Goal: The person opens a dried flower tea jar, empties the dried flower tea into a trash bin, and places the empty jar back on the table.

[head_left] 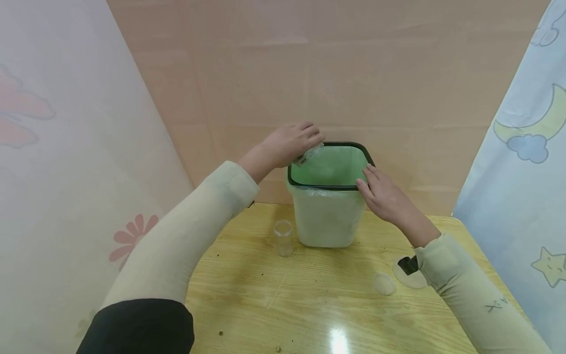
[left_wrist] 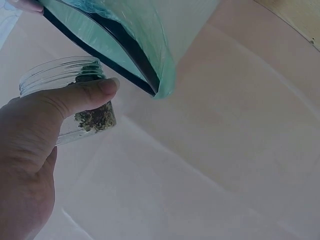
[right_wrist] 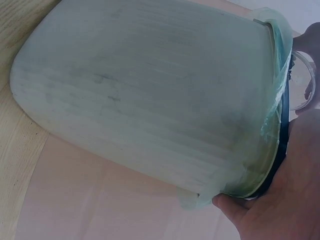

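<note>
My left hand (head_left: 289, 145) holds a clear jar (left_wrist: 42, 77) tilted at the left rim of a waste bin (head_left: 327, 221). Dark, flaky dried leaves (left_wrist: 95, 119) lie inside the jar, as the left wrist view shows. The bin is pale, with a green plastic bag (head_left: 333, 164) lining it and a black ring (head_left: 331, 188) around its mouth. At the front right corner, my right hand (head_left: 385, 196) grips the rim. In the right wrist view, its thumb lies against the bin's edge; the other fingers are partly hidden there.
A second clear jar (head_left: 283, 241) stands on the wooden table (head_left: 239, 280), left of the bin. Two round, pale lids (head_left: 383, 284) lie near the right forearm. A thin straw-like strip (head_left: 276, 291) lies in front. Cloth-like walls close off the back and sides.
</note>
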A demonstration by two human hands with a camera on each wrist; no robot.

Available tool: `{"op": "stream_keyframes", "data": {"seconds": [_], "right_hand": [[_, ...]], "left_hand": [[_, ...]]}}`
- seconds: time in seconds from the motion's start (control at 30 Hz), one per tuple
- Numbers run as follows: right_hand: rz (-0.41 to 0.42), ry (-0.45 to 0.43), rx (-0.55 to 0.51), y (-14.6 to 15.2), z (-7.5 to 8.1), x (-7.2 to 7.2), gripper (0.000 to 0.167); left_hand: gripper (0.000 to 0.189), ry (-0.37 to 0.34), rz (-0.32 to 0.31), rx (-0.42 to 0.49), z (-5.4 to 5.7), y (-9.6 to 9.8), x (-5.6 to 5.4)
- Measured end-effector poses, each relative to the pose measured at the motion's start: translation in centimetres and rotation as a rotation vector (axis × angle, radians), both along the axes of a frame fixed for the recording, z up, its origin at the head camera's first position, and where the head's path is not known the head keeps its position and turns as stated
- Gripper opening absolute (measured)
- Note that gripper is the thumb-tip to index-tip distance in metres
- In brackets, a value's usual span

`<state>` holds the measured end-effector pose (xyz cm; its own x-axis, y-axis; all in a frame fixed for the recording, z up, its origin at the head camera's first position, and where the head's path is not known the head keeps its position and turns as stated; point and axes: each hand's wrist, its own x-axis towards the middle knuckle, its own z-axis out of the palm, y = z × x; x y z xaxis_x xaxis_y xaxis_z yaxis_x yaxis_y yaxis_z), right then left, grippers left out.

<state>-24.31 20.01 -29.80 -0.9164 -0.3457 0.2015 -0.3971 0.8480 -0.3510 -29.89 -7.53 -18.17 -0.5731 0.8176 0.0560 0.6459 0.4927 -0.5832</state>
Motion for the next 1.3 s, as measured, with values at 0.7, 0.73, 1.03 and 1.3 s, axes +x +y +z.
{"op": "stream_keyframes", "data": {"seconds": [0.7,0.73,1.03,1.3], "right_hand": [[-0.001,-0.008,0.002,0.03,0.12,0.04,0.071],[-0.001,-0.009,0.002,0.03,0.11,0.05,0.071],[-0.013,-0.002,0.003,0.48,0.04,0.3,0.073],[-0.02,-0.011,0.008,0.88,-0.11,0.57,0.072]], "left_hand": [[0.089,-0.088,0.071,0.093,-0.11,0.07,0.0],[0.089,-0.091,0.075,0.092,-0.12,0.11,0.02],[0.097,-0.133,0.112,0.124,-0.37,0.67,-0.05],[0.097,-0.141,0.078,0.148,-0.5,0.55,-0.27]]}}
